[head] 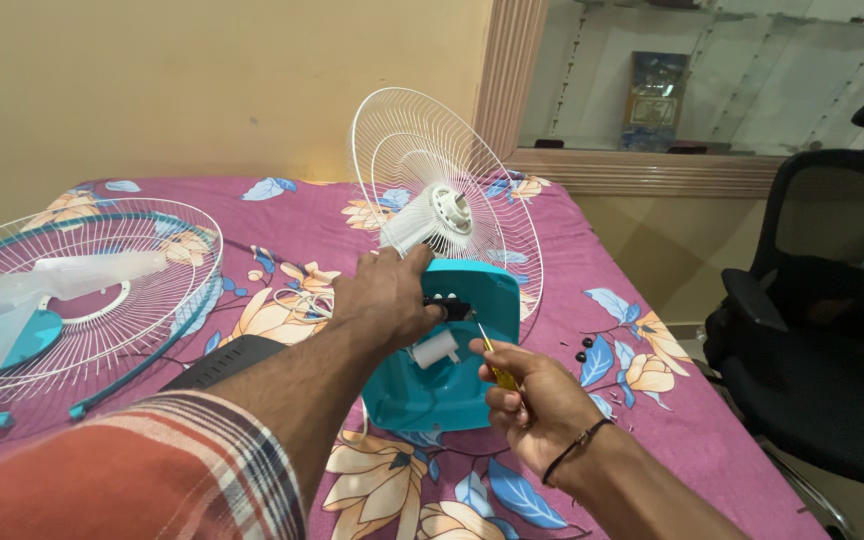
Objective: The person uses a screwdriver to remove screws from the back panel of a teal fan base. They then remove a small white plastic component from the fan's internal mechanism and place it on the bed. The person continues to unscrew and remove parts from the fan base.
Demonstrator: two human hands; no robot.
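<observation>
A teal fan base (452, 385) lies open on a purple floral bedsheet (282, 215), with a white capacitor (435, 349) inside it. My left hand (384, 295) rests on the top of the base, fingers over its dark switch block (455, 310). My right hand (532, 400) holds a small yellow-handled screwdriver (495, 366), tip pointing up toward the switch block. Behind the base stands the white rear fan guard (422, 150) with the white motor housing (430, 215) at its centre.
A front guard with teal rim and translucent fan blades (72, 290) lies at the left. A black cover (227, 362) sits by my left forearm. Small dark screws (582, 347) lie on the sheet at the right. A black office chair (822, 310) stands beside the bed.
</observation>
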